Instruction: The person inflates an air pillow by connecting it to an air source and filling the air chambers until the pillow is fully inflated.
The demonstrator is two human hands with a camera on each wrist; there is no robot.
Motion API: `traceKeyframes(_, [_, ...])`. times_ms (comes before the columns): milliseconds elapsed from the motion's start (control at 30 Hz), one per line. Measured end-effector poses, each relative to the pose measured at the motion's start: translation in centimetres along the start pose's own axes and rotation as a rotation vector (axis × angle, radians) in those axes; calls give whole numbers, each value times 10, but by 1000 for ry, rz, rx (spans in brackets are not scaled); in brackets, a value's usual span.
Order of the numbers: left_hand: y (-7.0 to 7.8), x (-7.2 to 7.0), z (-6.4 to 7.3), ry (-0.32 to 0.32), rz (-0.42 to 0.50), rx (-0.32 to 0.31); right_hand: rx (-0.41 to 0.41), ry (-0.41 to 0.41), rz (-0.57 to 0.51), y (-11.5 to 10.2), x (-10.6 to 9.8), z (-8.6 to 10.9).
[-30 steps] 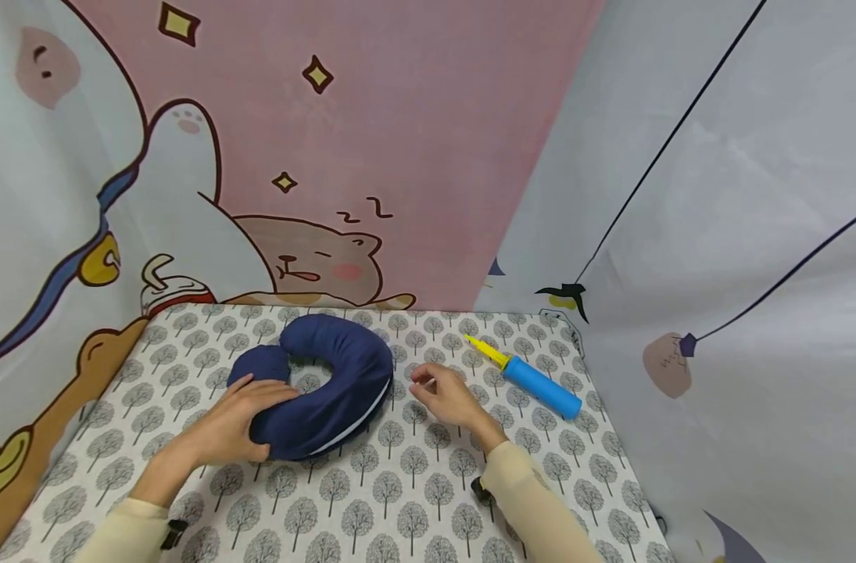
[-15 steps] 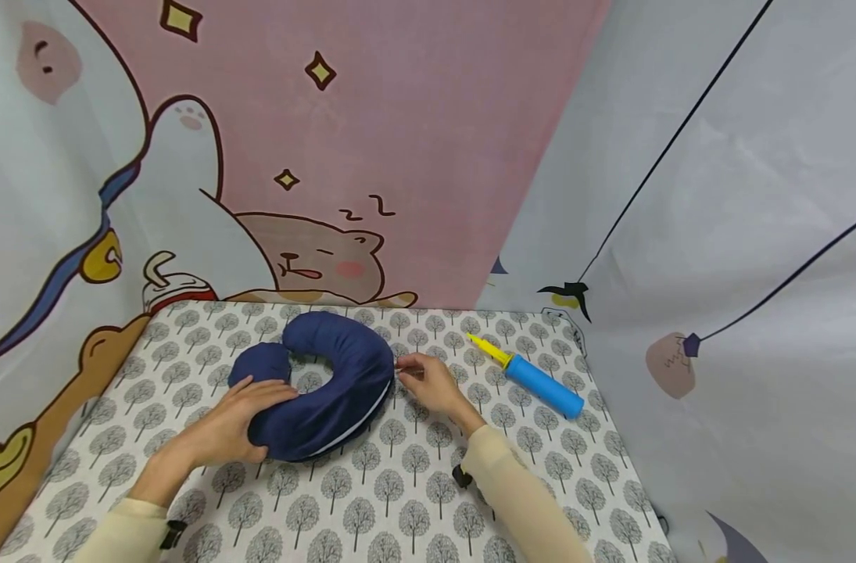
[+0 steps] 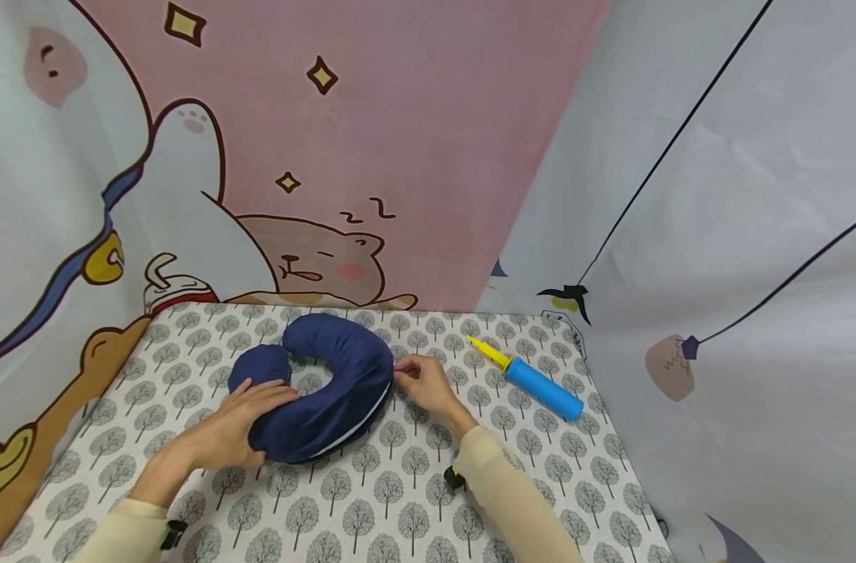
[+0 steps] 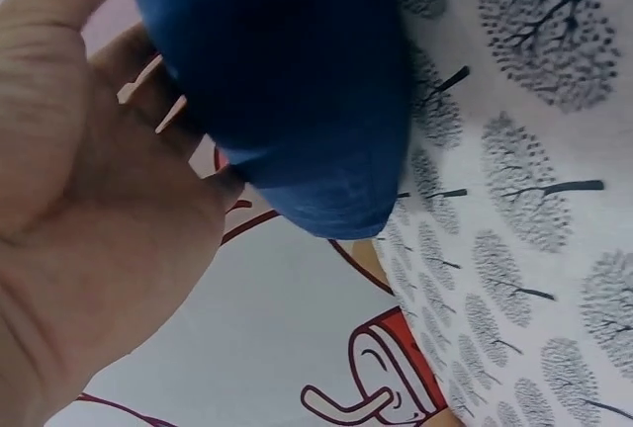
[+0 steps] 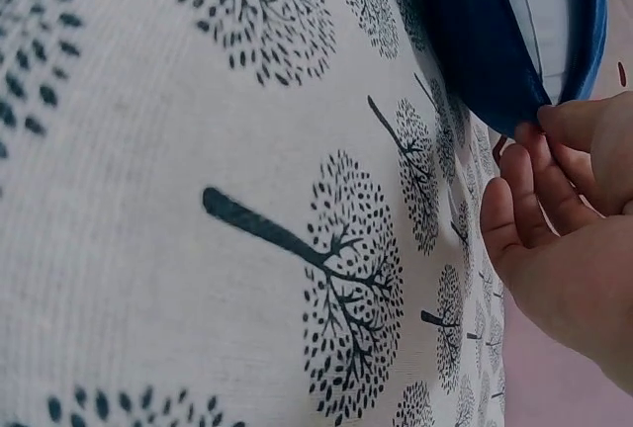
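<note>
A navy U-shaped neck pillow (image 3: 329, 414) lies on the tree-print cloth, its opening toward the upper left. Along its outer right side the cover parts in a slit that bares a white strip (image 5: 539, 12). My left hand (image 3: 241, 422) grips the pillow's near arm, fingers over the top and thumb at the near edge. In the left wrist view the blue fabric (image 4: 297, 101) hides most of those fingertips. My right hand (image 3: 428, 383) pinches the zipper at the slit's end between thumb and forefinger; the pull itself is hidden by the fingertips.
A blue hand pump (image 3: 543, 389) with a yellow nozzle (image 3: 487, 349) lies to the right of my right hand. Printed curtains stand behind the table (image 3: 357, 516) and along both sides. A small black device (image 3: 454, 478) sits at my right wrist.
My right hand has moved left from beside the pillow to its outer edge and now pinches there. My left hand keeps its grip; pillow and pump stay in place.
</note>
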State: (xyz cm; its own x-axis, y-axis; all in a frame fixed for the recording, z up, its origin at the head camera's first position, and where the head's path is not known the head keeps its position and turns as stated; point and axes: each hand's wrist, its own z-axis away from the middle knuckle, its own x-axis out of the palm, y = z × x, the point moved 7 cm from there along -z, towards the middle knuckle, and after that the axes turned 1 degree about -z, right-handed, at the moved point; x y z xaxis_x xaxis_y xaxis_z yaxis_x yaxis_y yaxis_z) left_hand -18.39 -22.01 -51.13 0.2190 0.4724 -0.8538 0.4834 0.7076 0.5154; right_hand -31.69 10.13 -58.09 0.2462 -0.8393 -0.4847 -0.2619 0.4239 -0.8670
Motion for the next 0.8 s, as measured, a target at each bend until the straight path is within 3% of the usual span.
traceKeyframes(167, [5,-7,-5,-23,99,-29,28,23,2,1,0,0])
traceKeyframes(300, [13,-15,-21,-19,85,-12,30,32,1,2,-1,1])
traceKeyframes(567, [41,-16,-92,-87,25,97,8,45,8,0,-3,2])
traceKeyframes(800, [58,-6,-153,-149,-4,169,-25,52,-92,-3,-2,2])
